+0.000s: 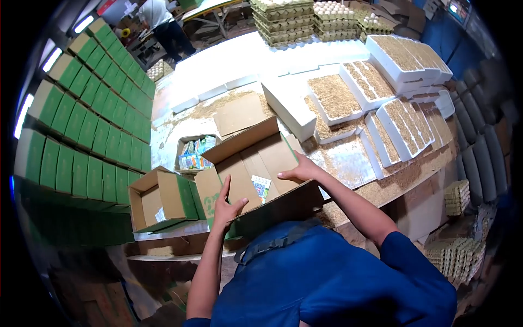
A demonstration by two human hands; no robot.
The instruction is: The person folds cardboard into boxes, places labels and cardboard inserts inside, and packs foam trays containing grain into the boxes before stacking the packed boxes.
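In front of my body is an open cardboard box (243, 170), brown inside with green printing outside, tilted towards me. A small printed card (261, 188) lies on its bottom. My left hand (227, 209) grips the box at its left near corner, with the thumb over the inside. My right hand (303, 170) holds the right end, thumb inside and the other fingers hidden behind the wall. A second open box (146, 197) stands just to the left, with a whitish card (160, 215) in it. Behind them sits a small carton of colourful packets (197, 152).
Green-and-brown boxes (90, 128) are stacked high along the left. White foam trays filled with brown shavings (333, 97) cover the right of the table. Egg trays (283, 24) stand at the back, more (456, 259) at lower right. A person (158, 24) stands far left.
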